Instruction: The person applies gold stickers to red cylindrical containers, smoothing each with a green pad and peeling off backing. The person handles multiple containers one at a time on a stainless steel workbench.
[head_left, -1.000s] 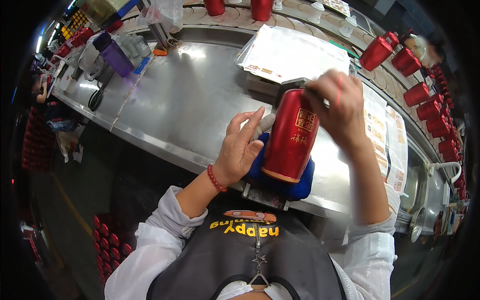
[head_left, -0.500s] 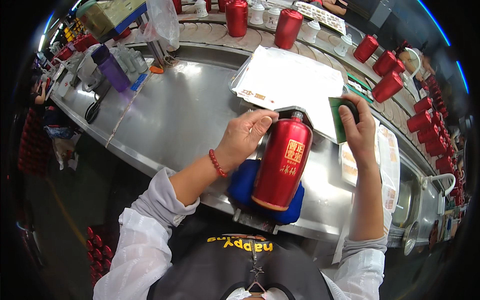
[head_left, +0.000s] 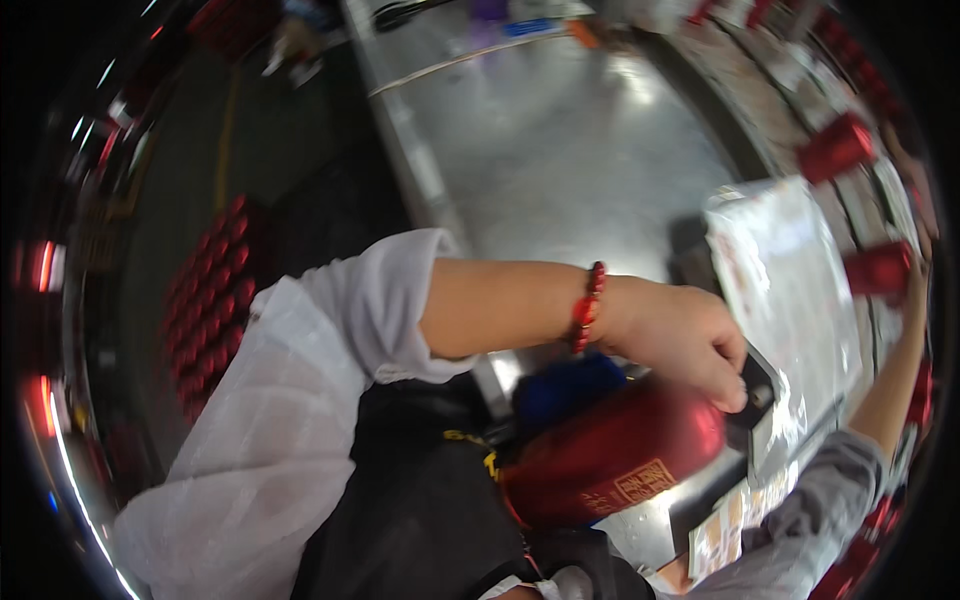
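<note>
A glossy red bottle (head_left: 640, 440) with a gold square label lies tilted on a blue cloth pad (head_left: 570, 390), its base toward my apron. Over its neck end, my left hand (head_left: 685, 340) is closed with the fingers curled, gripping the bottle there. A dark angular rest (head_left: 755, 400) shows beside the neck. My right arm stretches out to the far right, and my right hand (head_left: 917, 275) is at the blurred rim beside another red bottle (head_left: 880, 268). Its fingers are too smeared to read.
A plastic-covered white tray (head_left: 785, 270) lies beyond the bottle on the steel bench (head_left: 560, 170). Printed label sheets (head_left: 720, 540) lie near my right sleeve. Further right, a red bottle (head_left: 838, 148) stands on the conveyor. Many red bottles (head_left: 210, 300) are stacked on the floor at left.
The view has swung round to the right. My right hand has moved from beside the tray out to the conveyor bottles; the green scraper it held no longer shows. My left hand stays at the bottle's neck.
</note>
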